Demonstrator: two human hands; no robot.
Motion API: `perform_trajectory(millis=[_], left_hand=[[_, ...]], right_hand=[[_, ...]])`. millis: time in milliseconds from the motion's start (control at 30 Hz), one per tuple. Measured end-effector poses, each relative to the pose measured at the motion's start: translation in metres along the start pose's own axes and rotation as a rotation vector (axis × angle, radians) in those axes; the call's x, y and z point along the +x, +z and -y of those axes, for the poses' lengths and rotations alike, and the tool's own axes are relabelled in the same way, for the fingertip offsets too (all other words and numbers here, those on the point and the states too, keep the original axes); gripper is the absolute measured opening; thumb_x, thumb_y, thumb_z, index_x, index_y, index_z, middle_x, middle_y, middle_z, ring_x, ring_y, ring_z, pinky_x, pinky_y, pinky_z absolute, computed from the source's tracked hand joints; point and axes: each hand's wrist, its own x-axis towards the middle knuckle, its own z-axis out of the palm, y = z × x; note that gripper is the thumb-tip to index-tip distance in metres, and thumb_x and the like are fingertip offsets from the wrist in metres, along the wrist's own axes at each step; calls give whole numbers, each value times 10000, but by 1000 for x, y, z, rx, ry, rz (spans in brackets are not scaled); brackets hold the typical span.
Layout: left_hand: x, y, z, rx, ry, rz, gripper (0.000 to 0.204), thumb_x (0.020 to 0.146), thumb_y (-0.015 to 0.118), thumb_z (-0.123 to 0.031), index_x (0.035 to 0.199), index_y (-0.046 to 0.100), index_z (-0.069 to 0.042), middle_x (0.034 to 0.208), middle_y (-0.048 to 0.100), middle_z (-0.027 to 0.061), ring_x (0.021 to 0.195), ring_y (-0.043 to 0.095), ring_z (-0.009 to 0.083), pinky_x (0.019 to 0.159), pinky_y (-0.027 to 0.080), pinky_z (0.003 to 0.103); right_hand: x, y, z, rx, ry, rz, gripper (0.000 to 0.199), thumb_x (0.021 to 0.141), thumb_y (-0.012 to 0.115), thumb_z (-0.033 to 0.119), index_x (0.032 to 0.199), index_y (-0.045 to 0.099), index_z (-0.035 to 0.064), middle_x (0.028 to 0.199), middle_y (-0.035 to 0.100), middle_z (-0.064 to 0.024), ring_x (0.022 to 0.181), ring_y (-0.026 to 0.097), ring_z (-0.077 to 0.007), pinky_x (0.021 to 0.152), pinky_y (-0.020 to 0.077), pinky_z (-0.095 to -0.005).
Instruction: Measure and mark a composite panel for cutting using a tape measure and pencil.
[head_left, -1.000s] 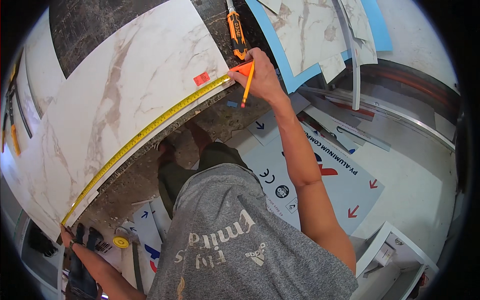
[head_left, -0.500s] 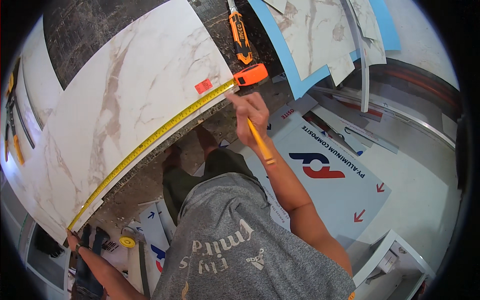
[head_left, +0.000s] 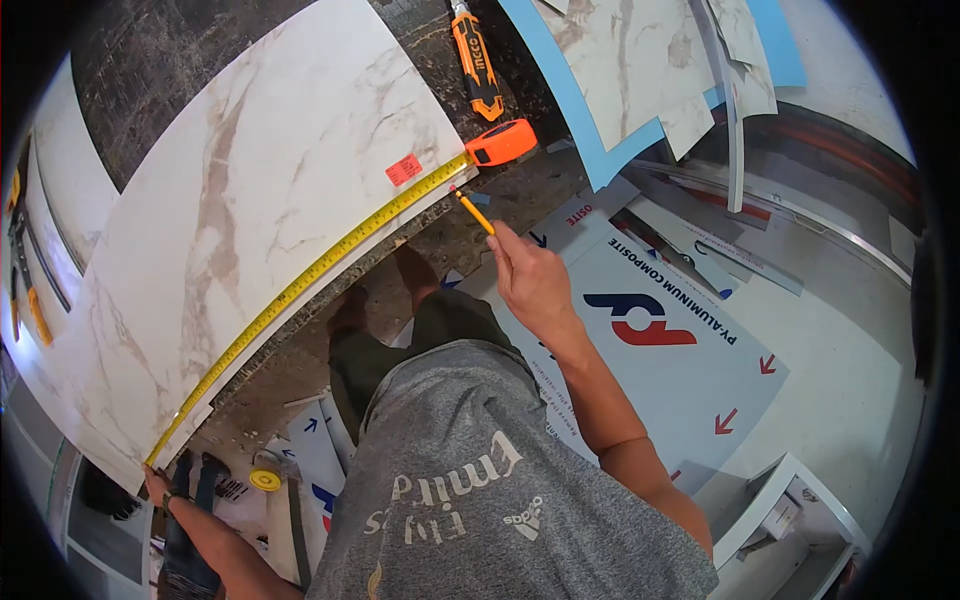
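Head view: hands (head_left: 530,275) (right) hold pencil (head_left: 472,209).

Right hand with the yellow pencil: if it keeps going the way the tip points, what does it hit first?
Probably the yellow tape measure blade along the edge of the white marble-patterned panel, near the orange tape case. The right hand aims the yellow pencil there; depth is unclear.
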Motion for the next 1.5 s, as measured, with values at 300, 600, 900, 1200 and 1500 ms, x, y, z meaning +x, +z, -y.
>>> perform_trajectory(millis=[300,600,900,1200,1500], left_hand=[[1,-1,4,-13,-19,-18,739,1019,447,-662,1256,710,-13,1082,725,79,941,656,218,838,499,319],[-1,1,4,-5,-23,-6,728,1017,456,-652,1253,710,-12,1074,725,80,930,654,217,829,499,318],[0,1,4,6,-29,7,711,1013,468,-638,1249,712,-13,1063,725,80,916,652,214,816,499,316],[0,6,3,14,-31,26,694,1010,481,-624,1245,713,-13,1052,724,80,901,649,211,804,499,314],[3,5,-2,8,-34,41,678,1006,493,-610,1242,715,-14,1040,724,80,886,647,208,791,500,311]], right_hand=[[14,-11,15,-39,-26,19,130,994,623,180,1097,621,99,690,662,-130,522,621,-379,476,466,-475],[15,-17,15,-34,-11,74,109,993,613,179,1048,603,85,704,672,-143,529,625,-403,477,475,-489],[19,-17,13,-64,-55,73,97,994,601,168,994,572,76,700,671,-153,527,623,-410,478,478,-493],[22,-16,14,-47,-73,77,90,993,597,161,992,567,76,692,666,-159,515,617,-411,480,472,-510],[6,-25,-6,188,-81,-33,177,1008,616,194,922,657,45,693,665,-120,554,614,-281,490,463,-372]])
